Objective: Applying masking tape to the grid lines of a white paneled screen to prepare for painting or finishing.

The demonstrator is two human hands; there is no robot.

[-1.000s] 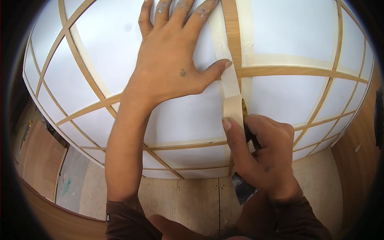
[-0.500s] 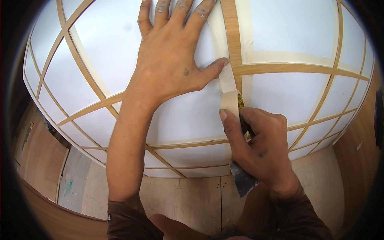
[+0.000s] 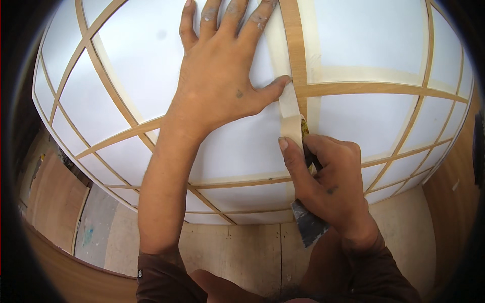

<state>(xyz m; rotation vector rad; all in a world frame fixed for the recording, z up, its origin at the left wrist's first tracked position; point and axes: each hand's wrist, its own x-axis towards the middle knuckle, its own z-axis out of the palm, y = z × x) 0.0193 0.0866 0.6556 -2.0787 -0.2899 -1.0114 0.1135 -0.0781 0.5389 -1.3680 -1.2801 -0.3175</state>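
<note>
— Fingers of the left hand point(image 3: 217, 86): what done around them?
— Taped already: above the left thumb, beside the flat light-brown wooden strip point(image 3: 298, 50), and rightward, along edges of smooth white panels point(image 3: 237, 149). Apparently left: the stretch at the right fingertips.
— And pose?
— Spread wide, palm down, thumb on the cream paper masking tape point(image 3: 290, 103).
— Right hand point(image 3: 336, 177)?
— Curled below the left thumb, pinching the tape's lower part; seemingly gripping a dark flat blade point(image 3: 309, 225), jutting beneath the fingers.

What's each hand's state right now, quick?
Left hand: open, spread on the white panel, touching the tape strip.
Right hand: closed, holding a tape roll and a scraper.
</note>
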